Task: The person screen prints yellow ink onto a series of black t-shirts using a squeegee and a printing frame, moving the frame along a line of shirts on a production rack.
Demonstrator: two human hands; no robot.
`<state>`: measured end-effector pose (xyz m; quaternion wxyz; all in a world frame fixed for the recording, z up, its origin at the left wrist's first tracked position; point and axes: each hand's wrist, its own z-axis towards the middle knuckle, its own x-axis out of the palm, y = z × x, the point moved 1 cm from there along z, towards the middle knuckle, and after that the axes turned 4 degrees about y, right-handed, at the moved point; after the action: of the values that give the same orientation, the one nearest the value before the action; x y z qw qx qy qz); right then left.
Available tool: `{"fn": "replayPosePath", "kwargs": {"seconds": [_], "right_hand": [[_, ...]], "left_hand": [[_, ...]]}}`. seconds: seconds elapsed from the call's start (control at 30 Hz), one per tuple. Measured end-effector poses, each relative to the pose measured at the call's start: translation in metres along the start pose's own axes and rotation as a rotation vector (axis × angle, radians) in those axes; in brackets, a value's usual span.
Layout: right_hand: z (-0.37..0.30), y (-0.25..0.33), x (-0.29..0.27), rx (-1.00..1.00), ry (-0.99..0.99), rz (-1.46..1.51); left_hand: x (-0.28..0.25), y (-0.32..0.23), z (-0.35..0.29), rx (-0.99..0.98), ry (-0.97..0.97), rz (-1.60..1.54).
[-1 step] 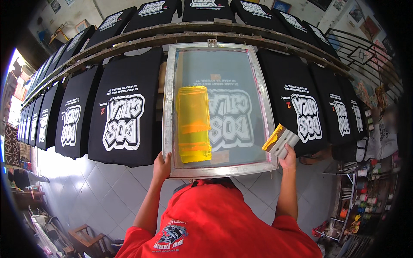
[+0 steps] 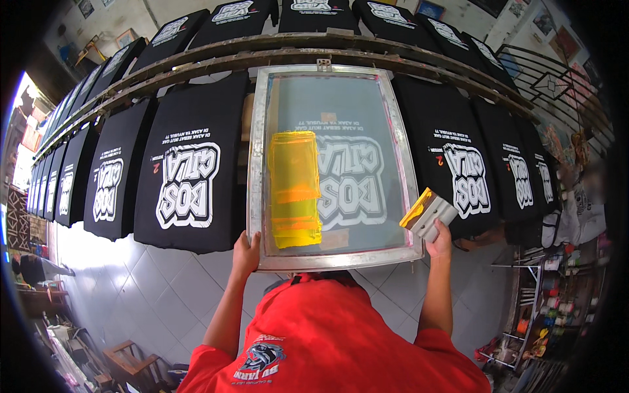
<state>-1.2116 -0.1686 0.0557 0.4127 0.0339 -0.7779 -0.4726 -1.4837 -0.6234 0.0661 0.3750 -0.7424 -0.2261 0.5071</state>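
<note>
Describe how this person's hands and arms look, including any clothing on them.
The left hand and right hand wear no gloves; no watch shows. Both forearms are uncovered below the red sleeves of a red shirt with a grey-and-white print.

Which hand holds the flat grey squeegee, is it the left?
No, the right hand holds the squeegee; the left hand grips the silver metal frame.

Reads in bold white block lettering [image 2: 188, 187] on the black shirt [image 2: 203, 98] left of the screen [image 2: 357, 105], with small white lines [image 2: 198, 128] farther off and a red numeral [image 2: 156, 168] at left. Appears likewise on the black shirt at right [image 2: 432, 111], faintly through the screen, and in small print [image 2: 261, 376] beside a fish emblem [image 2: 263, 357] on the near red shirt [image 2: 354, 327].
</note>
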Motion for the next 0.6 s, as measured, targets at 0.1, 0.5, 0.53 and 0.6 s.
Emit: {"fn": "replayPosePath", "kwargs": {"seconds": [0.1,0.5,0.53,0.6], "right_hand": [[0.002,0.018,0.026,-0.052,-0.063,-0.089],[0.092,-0.06,0.396,-0.553,0.736,-1.844],[0.1,-0.07,0.404,-0.566,0.739,-1.882],[0.121,-0.094,0.408,-0.586,0.754,-1.958]], "left_hand": [[0.0,0.002,-0.001,0.008,-0.063,0.037],[0.003,0.014,0.006,-0.067,0.05,-0.076],[0.006,0.017,0.008,-0.082,0.058,-0.061],[0.01,0.019,0.009,-0.057,0.052,-0.059]]}}
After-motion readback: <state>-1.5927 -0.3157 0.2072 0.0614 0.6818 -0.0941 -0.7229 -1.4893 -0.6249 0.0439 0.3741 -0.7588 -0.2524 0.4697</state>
